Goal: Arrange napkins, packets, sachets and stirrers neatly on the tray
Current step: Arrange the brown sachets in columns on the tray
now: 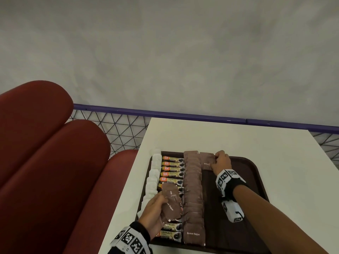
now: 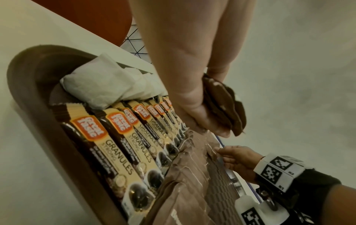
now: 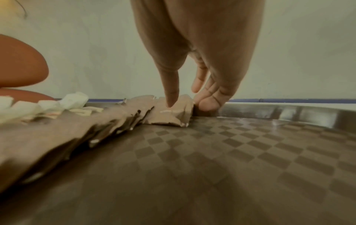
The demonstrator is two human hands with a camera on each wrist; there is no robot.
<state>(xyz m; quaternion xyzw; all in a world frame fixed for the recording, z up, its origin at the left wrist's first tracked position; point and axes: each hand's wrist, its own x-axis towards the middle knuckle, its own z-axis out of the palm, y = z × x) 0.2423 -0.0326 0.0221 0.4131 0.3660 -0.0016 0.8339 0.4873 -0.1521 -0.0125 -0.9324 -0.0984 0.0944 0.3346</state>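
Head view gives you the brown tray [image 1: 256, 173] as your landmark, sitting on the white table [image 1: 220, 136]. Along its left rim lie the white napkins [image 1: 155, 173], then a column of coffee packets [image 1: 172, 165], then an overlapped column of brown sugar sachets [image 1: 192, 189]. Your right hand [image 1: 221, 161] is at the tray's far edge, fingers straight, pressing one sachet [image 1: 207, 161] flat to start a new column. Your left hand [image 1: 156, 211] is closed around a small fan of spare sachets [image 1: 170, 202] over the tray's near-left part. No stirrers appear anywhere.

These sachets will likely feel light, limp and a little slick, so pinch each by a short end and lay it down rather than drop it. The raised rim probably stops anything sliding off, though the wrist picture is soft there. Right of the new column the tray floor is bare, giving you room to work.
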